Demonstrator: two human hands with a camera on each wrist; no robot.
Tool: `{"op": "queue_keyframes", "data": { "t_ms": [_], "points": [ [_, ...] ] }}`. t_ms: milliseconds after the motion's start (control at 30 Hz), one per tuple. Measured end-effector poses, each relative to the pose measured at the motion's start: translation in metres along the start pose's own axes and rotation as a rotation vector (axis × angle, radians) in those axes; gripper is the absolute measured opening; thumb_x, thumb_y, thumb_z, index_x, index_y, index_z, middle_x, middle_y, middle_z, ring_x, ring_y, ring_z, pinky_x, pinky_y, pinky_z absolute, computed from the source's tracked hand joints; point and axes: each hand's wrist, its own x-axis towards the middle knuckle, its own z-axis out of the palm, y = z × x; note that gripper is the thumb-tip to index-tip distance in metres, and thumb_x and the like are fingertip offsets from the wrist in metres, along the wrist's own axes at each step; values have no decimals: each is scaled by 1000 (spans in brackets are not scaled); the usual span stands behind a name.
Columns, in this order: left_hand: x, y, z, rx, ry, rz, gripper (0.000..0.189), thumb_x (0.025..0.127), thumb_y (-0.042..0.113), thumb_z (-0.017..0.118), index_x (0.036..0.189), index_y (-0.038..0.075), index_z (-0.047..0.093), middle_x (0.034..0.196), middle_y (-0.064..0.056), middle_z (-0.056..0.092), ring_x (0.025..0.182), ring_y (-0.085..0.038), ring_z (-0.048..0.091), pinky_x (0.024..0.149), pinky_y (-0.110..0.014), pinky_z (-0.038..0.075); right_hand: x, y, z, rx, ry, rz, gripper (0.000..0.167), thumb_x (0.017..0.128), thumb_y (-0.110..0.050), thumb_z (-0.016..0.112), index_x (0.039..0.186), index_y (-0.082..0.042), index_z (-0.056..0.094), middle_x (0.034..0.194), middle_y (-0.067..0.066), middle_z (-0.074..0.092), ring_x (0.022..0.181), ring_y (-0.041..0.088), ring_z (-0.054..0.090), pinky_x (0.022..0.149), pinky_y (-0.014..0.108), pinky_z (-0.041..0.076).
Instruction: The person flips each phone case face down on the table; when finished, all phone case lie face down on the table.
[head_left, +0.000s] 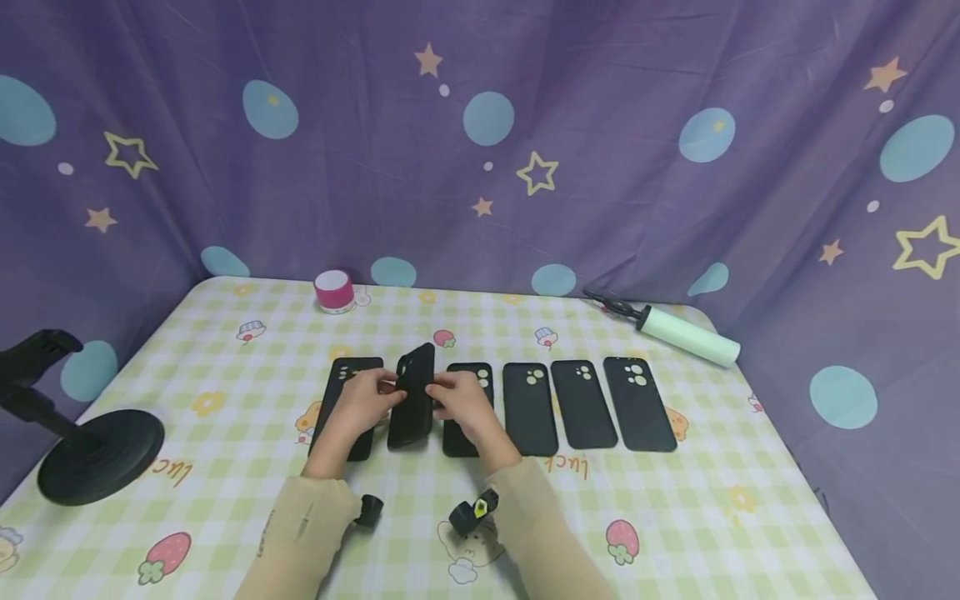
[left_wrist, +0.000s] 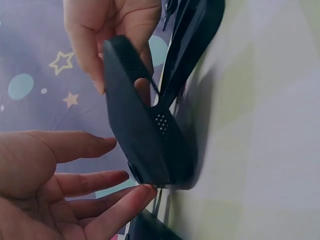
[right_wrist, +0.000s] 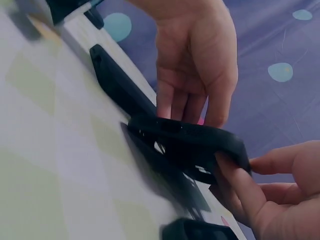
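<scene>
A black phone case (head_left: 415, 396) stands tilted up on its long side between both hands, its lower end close to the table. My right hand (head_left: 461, 397) pinches its right edge; in the right wrist view the thumb (right_wrist: 237, 182) lies inside the hollow and a finger bears on the outer side. On the other edge, the left hand (head_left: 367, 398) touches the case with fairly straight fingers (left_wrist: 120, 207), as the left wrist view shows. A flat phone case (head_left: 348, 408) lies under the left hand, partly covered. Beneath the right hand is another case (head_left: 459, 437).
More black phone cases (head_left: 530, 408) lie in a row to the right. At the back stand a pink and white round tub (head_left: 334, 292) and a pale green cylinder (head_left: 688, 335) with a black end. A black round-based stand (head_left: 101, 454) is at the left edge.
</scene>
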Motion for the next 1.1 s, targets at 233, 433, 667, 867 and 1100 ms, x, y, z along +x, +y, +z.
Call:
{"op": "queue_keyframes", "data": {
  "t_ms": [233, 433, 667, 867, 1100],
  "points": [
    [-3, 4, -2, 88, 34, 2, 43, 91, 18, 64, 124, -9, 57, 114, -28, 66, 96, -34, 67, 83, -45, 55, -2, -1, -4, -132, -11, 0, 30, 92, -6, 62, 119, 7, 63, 106, 20, 69, 78, 22, 72, 66, 28, 61],
    [-4, 6, -3, 138, 41, -17, 44, 91, 19, 64, 125, -9, 57, 117, -27, 65, 109, -39, 62, 92, -51, 50, -5, -4, -2, -254, 40, -64, 34, 87, 0, 67, 120, 9, 62, 102, 20, 68, 80, 28, 73, 59, 26, 60],
    [-4, 7, -3, 165, 33, -41, 45, 91, 20, 64, 126, -8, 56, 118, -26, 64, 111, -39, 61, 94, -53, 49, -11, -7, -1, -424, 88, -136, 36, 85, -1, 70, 119, 7, 64, 97, 17, 70, 73, 20, 71, 54, 21, 56],
    [-5, 8, -3, 161, 30, -48, 46, 92, 21, 63, 128, -7, 55, 120, -26, 64, 112, -39, 60, 95, -52, 48, -13, -9, -3, -623, 166, -242, 28, 84, -9, 73, 109, 2, 70, 89, 9, 73, 70, 16, 68, 74, 31, 57],
    [-6, 9, -3, 155, 66, -30, 45, 93, 21, 62, 128, -6, 56, 120, -24, 64, 111, -37, 61, 93, -51, 50, -11, -7, -16, -599, 177, -285, 26, 86, -12, 70, 109, 0, 70, 90, 9, 75, 81, 20, 71, 79, 36, 57]
  ]
}}
